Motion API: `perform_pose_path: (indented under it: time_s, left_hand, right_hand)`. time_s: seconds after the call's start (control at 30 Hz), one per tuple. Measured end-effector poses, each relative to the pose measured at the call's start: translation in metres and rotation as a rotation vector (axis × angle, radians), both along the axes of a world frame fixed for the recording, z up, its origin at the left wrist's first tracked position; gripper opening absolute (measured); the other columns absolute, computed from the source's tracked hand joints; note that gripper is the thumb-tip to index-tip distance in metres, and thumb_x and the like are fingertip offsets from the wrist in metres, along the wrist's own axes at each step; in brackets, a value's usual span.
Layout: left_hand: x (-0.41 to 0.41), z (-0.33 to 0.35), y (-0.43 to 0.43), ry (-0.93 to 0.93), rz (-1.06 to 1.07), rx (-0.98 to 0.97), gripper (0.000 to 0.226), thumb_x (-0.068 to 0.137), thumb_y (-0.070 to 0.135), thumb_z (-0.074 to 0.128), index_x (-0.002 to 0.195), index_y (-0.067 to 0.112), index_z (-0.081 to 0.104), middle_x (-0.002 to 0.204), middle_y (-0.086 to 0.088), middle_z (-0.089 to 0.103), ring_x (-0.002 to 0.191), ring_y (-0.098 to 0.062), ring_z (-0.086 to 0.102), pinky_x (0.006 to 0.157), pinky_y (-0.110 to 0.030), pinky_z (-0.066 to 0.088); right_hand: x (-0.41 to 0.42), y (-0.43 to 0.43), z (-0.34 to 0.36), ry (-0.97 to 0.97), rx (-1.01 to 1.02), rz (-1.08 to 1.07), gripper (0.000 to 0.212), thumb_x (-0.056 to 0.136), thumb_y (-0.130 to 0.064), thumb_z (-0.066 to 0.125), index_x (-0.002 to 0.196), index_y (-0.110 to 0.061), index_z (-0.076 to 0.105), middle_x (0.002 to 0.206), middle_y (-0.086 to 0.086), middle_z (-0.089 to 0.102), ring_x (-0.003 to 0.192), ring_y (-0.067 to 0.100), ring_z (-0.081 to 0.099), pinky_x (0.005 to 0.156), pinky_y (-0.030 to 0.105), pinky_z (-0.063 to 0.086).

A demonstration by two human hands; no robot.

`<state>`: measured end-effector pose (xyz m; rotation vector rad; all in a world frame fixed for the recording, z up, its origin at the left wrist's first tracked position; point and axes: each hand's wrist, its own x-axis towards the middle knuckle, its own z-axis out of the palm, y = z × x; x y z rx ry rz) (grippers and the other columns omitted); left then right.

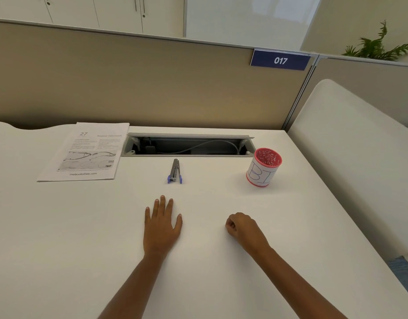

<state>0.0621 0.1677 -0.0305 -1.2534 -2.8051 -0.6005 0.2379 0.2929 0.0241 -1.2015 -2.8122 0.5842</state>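
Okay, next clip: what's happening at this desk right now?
Nothing is being handled yet. A person rests both hands on a white desk: the left hand lies flat, fingers straight; the right hand is curled into a fist with nothing visible in it. A small stapler lies just beyond the left hand, untouched. A stack of printed pages sits far left, a red cup with a paper label far right, and an open cable tray behind the stapler.

White desk [60, 249] bears paper stack [83, 153], stapler [175, 172], red-rimmed cup [264, 168].
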Motion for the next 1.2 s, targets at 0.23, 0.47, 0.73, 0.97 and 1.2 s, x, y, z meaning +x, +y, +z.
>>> perform_pose_path:
  time_s: [0.23,0.47,0.73,0.97,1.2]
  left_hand:
    - [-0.001,0.001,0.000,-0.005,0.000,0.022,0.069,0.081,0.046,0.018,0.132,0.009,0.047,0.142,-0.015,0.041,0.131,-0.030,0.039,0.109,-0.047,0.022]
    - [0.000,0.001,-0.001,-0.001,-0.005,0.010,0.068,0.082,0.045,0.020,0.131,0.008,0.048,0.141,-0.015,0.043,0.130,-0.030,0.041,0.108,-0.047,0.024]
    - [0.000,0.002,0.000,0.000,0.001,0.009,0.069,0.081,0.046,0.018,0.132,0.010,0.047,0.142,-0.014,0.041,0.131,-0.029,0.039,0.110,-0.044,0.019]
    - [-0.001,0.002,0.000,0.000,-0.005,-0.028,0.062,0.082,0.042,0.027,0.126,0.008,0.054,0.135,-0.016,0.050,0.123,-0.032,0.049,0.105,-0.038,0.013]
    - [-0.002,0.002,-0.001,0.016,-0.008,-0.033,0.059,0.081,0.041,0.030,0.123,0.007,0.056,0.131,-0.017,0.054,0.119,-0.032,0.053,0.103,-0.037,0.013]
  right_hand:
    - [-0.005,0.001,-0.002,-0.157,0.236,0.221,0.018,0.087,0.002,0.038,0.077,-0.013,0.039,0.080,0.010,0.041,0.072,0.022,0.037,0.052,0.027,0.025]
    - [-0.019,0.003,0.010,-0.284,0.424,0.281,0.048,0.045,-0.005,0.074,0.059,-0.018,0.029,0.051,0.003,0.016,0.052,0.015,0.027,0.043,0.020,-0.008]
    - [-0.015,0.023,-0.004,-0.120,-0.014,0.112,0.029,0.083,-0.009,0.042,0.059,-0.014,0.026,0.073,0.006,0.038,0.076,0.020,0.039,0.050,0.024,0.024]
    - [0.003,0.058,0.020,0.317,-0.298,-0.249,0.030,0.078,-0.006,0.055,0.055,-0.018,0.043,0.059,-0.004,0.048,0.052,0.008,0.043,0.047,0.011,0.035]
    - [-0.002,0.118,0.076,0.541,-0.053,-0.401,0.010,0.082,-0.009,0.053,0.077,-0.003,0.060,0.073,0.011,0.058,0.066,0.023,0.055,0.048,0.007,0.040]
